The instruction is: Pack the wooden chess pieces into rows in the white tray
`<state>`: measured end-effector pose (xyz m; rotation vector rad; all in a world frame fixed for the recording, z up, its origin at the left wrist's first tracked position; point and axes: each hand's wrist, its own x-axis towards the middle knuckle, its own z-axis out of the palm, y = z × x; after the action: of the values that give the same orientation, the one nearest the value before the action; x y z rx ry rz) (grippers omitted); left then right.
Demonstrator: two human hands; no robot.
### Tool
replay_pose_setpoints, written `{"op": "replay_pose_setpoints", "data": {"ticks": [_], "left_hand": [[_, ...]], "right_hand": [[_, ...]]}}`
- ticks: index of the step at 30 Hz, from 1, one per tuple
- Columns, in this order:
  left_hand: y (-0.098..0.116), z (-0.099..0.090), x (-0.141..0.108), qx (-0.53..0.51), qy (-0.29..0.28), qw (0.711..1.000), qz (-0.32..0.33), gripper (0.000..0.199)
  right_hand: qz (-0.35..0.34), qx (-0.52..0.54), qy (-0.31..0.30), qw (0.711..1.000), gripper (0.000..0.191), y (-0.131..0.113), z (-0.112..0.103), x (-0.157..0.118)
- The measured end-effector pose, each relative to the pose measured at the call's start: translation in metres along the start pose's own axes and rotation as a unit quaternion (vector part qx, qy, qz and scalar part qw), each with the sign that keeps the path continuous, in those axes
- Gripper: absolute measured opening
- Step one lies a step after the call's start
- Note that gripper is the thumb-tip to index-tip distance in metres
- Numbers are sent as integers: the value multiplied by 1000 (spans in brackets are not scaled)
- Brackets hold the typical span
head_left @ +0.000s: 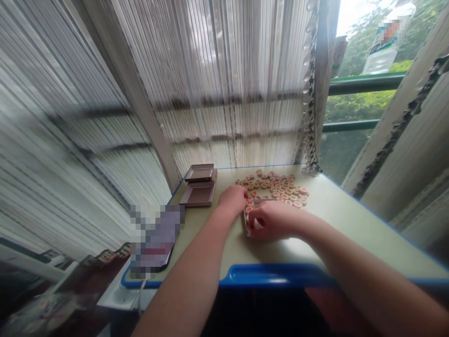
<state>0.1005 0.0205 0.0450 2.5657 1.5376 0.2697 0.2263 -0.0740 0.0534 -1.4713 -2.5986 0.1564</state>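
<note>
Many round wooden pieces with red or dark markings (297, 204) lie loose on the pale table. In front of them is a shallow box (246, 226), partly hidden by my right arm, with several round pieces along its left side. My left hand (234, 198) reaches to the box's far left corner, fingertips together near a piece; what they hold, if anything, is too small to tell. My right hand (268, 220) is curled in a pinch over the box's near left corner, at a round piece there.
Several shallow brown boxes or lids (199, 194) stand at the table's back left. A phone-like device (157, 243) with a cable lies at the left edge. The blue rim (275, 275) runs along the front. Beyond are curtains, a bottle (382, 58) and a can (338, 56).
</note>
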Motion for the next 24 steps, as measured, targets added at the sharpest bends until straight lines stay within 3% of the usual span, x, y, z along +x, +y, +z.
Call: {"op": "replay_pose_setpoints", "data": {"ticks": [14, 24], "left_hand": [[-1, 0, -1, -7, -3, 1000, 1, 22], [-3, 2, 2, -5, -7, 1000, 5, 24]], "right_hand": [[12, -5, -13, 1000, 21, 1, 2, 2], [-14, 68, -3, 998, 19, 5, -6, -1]]}}
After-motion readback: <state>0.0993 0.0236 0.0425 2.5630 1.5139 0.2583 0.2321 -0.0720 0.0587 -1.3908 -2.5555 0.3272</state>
